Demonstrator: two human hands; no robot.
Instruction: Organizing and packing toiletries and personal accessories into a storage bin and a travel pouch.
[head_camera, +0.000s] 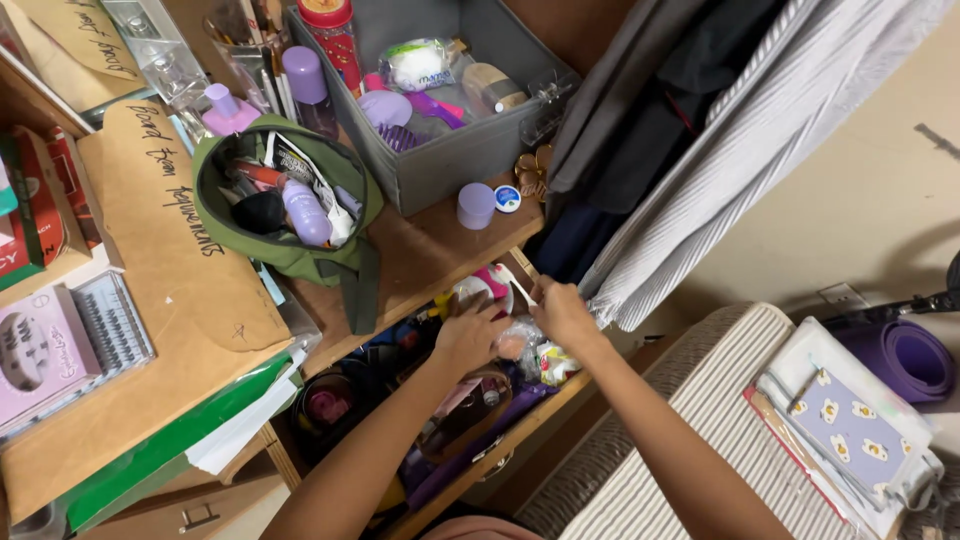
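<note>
Down in the open drawer under the wooden counter, both hands work among a jumble of small items. Left hand lies palm-down, fingers spread and bent over a clutter of packets at the drawer's upper end; whether it grips anything, I cannot tell. Right hand sits just beside it, toward the drawer's right corner, fingers curled together at a small white piece that pokes up past the fingertips; a firm grip is not clear. A crinkled colourful wrapper lies just below the right hand, closer to it than to the left, touching the drawer's front edge. The drawer's long axis runs diagonally from lower left to upper right, and both forearms enter across its front edge.

Above the drawer, on the counter, a lilac cap stands near a grey fabric bin, and an open green pouch holds bottles. Right of the drawer stands a woven basket.
</note>
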